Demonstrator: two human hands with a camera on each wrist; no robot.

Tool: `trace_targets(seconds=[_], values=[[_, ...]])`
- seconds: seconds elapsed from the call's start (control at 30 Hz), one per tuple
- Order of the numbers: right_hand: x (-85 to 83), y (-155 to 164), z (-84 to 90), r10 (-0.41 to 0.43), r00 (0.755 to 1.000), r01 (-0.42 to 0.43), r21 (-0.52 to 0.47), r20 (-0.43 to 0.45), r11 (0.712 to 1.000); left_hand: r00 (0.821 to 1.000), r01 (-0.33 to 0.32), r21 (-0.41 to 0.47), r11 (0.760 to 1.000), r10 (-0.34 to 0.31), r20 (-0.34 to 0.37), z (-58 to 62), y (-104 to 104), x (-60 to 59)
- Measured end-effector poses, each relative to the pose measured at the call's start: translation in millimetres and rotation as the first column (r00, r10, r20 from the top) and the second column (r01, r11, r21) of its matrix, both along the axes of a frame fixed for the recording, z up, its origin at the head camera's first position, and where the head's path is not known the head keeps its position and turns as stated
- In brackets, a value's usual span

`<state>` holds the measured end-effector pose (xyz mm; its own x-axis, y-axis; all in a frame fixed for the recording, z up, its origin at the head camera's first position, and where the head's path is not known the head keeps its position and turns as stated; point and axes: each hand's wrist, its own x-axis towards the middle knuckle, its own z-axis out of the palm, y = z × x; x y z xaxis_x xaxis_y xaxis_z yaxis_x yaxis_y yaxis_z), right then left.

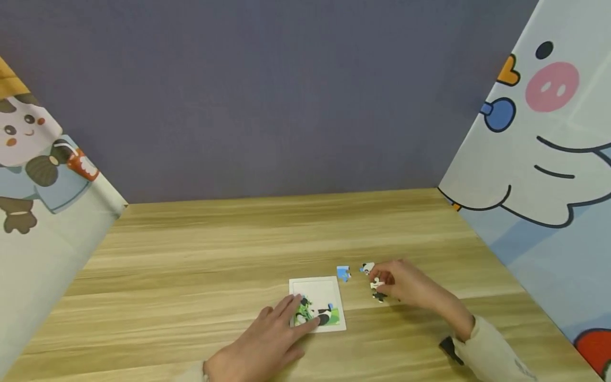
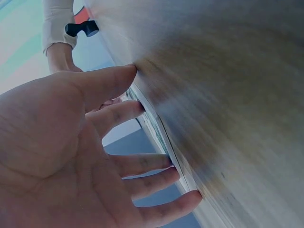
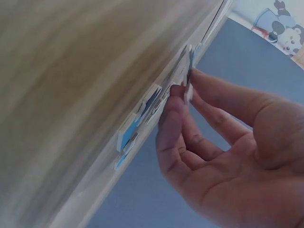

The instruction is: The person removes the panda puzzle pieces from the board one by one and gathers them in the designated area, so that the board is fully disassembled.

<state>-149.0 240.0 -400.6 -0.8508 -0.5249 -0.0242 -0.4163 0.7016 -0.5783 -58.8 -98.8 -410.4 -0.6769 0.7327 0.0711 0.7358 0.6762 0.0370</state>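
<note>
Puzzle tray point(image 1: 316, 285): white, square, flat on counter point(image 1: 200, 249), near front edge, slightly R of centre; sides roughly square to counter edge, no clear long axis. Panda/grass pieces point(image 1: 319, 315) fill its near strip; rest of tray bare. Left hand point(image 1: 267, 342) flat on tray's near-left corner, fingers straight, pressing, gripping nothing. Right hand point(image 1: 406, 286) just R of tray, fingertips pinching a white piece point(image 1: 376, 284) at counter level. Loose pieces close by: blue piece point(image 1: 343, 272) and panda-head piece point(image 1: 367, 268) beyond fingers, dark piece point(image 1: 379, 296) nearer. Open counter wide to L and far side; printed panels both flanks, grey wall behind.
</note>
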Motion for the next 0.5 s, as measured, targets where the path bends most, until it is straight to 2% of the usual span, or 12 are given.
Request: trace_targets(seconds=[0.3, 0.5], values=[[2.5, -4.3, 2.2, -0.010, 1.000, 0.011, 0.062, -0.014, 0.998, 0.999, -0.012, -0.007, 1.000, 0.012, 0.040, 1.1, 2.6, -0.3], [1.7, -8.5, 1.8, -0.004, 1.000, 0.005, 0.067, -0.023, 0.998, 0.997, -0.017, -0.007, 1.000, 0.017, 0.069, 2.6, 1.7, -0.6]])
